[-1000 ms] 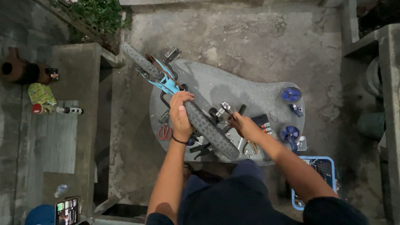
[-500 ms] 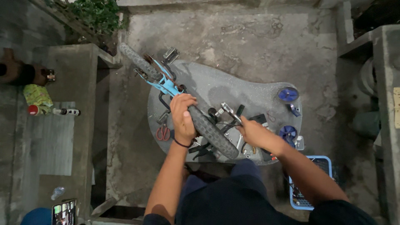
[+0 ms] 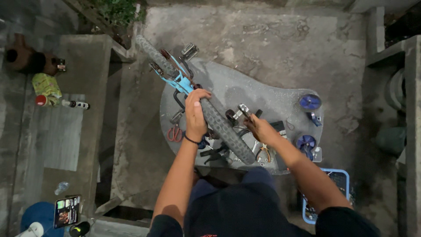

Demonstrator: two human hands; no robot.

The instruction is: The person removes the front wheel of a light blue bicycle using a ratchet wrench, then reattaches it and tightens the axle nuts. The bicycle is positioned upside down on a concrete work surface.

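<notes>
The left hand [image 3: 195,113] clamps over the tyre of a small bicycle wheel [image 3: 219,125], which lies slanted across a grey slab [image 3: 263,94] on the concrete ground. The right hand [image 3: 259,128] is closed around a metal wrench [image 3: 244,110] held at the wheel's hub side. The blue bicycle frame [image 3: 177,79] reaches away toward the upper left. Red-handled scissors [image 3: 175,133] lie left of the wheel; two blue training wheels [image 3: 310,102] sit at the slab's right edge, near a blue crate [image 3: 340,177].
</notes>
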